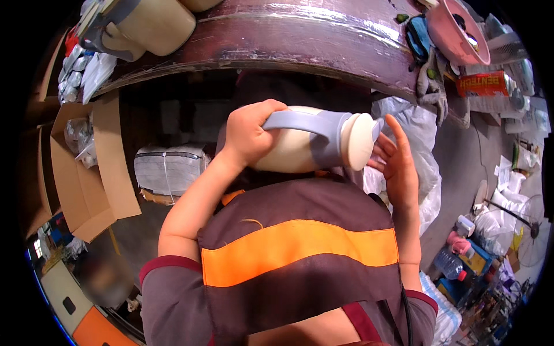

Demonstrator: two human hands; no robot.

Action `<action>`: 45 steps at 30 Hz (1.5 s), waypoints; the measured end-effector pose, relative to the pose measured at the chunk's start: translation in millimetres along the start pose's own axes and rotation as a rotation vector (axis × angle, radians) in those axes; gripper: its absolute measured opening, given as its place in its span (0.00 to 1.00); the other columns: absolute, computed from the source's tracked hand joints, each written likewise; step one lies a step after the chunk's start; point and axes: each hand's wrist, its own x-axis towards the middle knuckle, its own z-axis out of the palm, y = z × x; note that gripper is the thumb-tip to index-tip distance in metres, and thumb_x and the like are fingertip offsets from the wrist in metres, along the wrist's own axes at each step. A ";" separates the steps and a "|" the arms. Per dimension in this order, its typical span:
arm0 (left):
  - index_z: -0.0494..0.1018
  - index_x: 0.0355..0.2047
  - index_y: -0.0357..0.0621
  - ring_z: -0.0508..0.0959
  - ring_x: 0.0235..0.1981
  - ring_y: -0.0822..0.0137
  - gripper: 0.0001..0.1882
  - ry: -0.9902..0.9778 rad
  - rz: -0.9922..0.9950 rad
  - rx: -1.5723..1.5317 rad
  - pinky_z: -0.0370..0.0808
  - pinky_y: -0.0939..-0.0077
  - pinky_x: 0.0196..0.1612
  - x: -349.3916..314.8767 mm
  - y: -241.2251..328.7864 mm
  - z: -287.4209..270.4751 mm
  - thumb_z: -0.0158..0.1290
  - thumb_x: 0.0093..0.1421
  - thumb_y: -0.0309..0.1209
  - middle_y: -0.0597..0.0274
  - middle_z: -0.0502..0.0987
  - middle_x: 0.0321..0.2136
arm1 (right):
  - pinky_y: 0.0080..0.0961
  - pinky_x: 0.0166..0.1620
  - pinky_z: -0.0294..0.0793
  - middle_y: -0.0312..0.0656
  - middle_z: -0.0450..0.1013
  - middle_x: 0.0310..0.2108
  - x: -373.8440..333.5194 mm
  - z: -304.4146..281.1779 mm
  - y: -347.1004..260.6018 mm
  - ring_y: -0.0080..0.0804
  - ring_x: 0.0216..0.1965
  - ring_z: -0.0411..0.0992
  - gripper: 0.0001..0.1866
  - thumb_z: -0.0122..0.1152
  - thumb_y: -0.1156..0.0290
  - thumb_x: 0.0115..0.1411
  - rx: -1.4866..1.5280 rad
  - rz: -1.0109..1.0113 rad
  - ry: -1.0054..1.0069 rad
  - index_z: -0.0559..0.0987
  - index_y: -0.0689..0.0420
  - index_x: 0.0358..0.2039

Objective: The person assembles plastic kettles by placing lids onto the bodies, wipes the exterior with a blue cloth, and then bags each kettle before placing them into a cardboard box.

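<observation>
A cream thermos jug (291, 151) with a grey-blue handle, collar and spout lies on its side above my lap, its lid end toward the right. My left hand (249, 131) is closed on the jug where the handle meets the body. Beside the round cream lid (360, 142) is my right hand (398, 161), its fingers stretched and apart, close to the spout. Whether those fingertips touch the jug I cannot tell. A dark apron (300, 199) with an orange band covers my front, just below the jug.
Ahead stands a dark red table (277, 34), with more cream jugs (153, 26) at its left and a pink basin (453, 34) at its right. An open cardboard box (86, 173) and a tied bundle (170, 170) are on the left. Plastic bags (424, 155) hang at the right.
</observation>
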 end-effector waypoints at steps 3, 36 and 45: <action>0.76 0.29 0.45 0.78 0.28 0.54 0.11 0.025 0.218 0.132 0.73 0.71 0.33 -4.8 17.1 11.0 0.54 0.41 0.23 0.56 0.77 0.24 | 0.35 0.61 0.51 0.51 0.56 0.60 13.0 10.9 15.9 0.44 0.60 0.56 0.37 0.53 0.48 0.58 -0.448 -0.193 -0.044 0.58 0.55 0.62; 0.73 0.36 0.38 0.77 0.28 0.66 0.13 -0.139 -0.106 0.074 0.73 0.74 0.34 39.3 22.4 -9.0 0.53 0.49 0.27 0.55 0.77 0.27 | 0.39 0.50 0.66 0.52 0.66 0.51 82.6 35.9 8.5 0.50 0.48 0.67 0.37 0.63 0.48 0.47 -1.058 -1.022 -0.122 0.69 0.55 0.54; 0.76 0.34 0.40 0.79 0.33 0.65 0.12 -0.283 -0.007 -0.052 0.73 0.75 0.38 56.1 -4.0 -21.9 0.55 0.46 0.26 0.57 0.79 0.30 | 0.43 0.59 0.56 0.58 0.56 0.60 45.1 40.6 -2.6 0.58 0.58 0.58 0.41 0.59 0.45 0.51 -1.152 -0.730 -0.211 0.62 0.53 0.61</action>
